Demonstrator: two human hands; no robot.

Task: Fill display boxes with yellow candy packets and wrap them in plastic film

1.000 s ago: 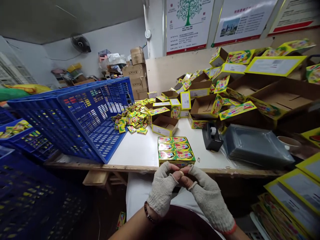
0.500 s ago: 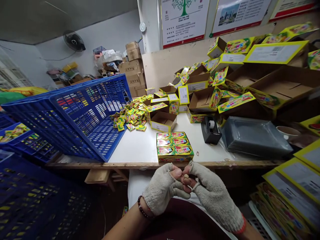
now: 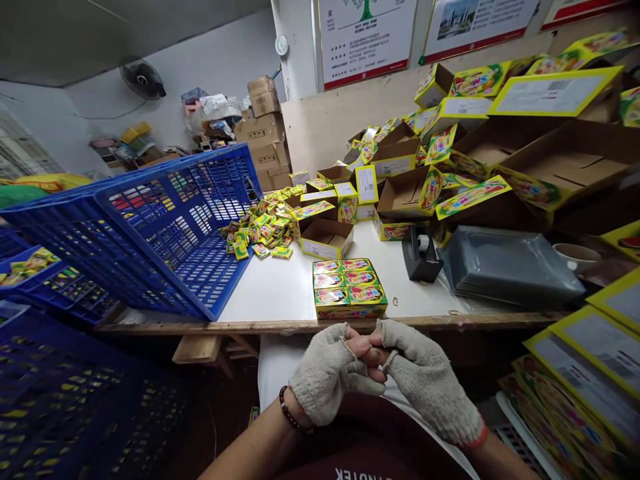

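My left hand [image 3: 325, 377] and right hand [image 3: 425, 380] met at bent fingertips just off the front edge of the worktop [image 3: 280, 293]; I couldn't tell whether they gripped anything. Nearest them, the block of six boxes [image 3: 350, 288] sat at that edge, between the blue crate [image 3: 193, 210] toward the left end and the tape dispenser [image 3: 420, 260].
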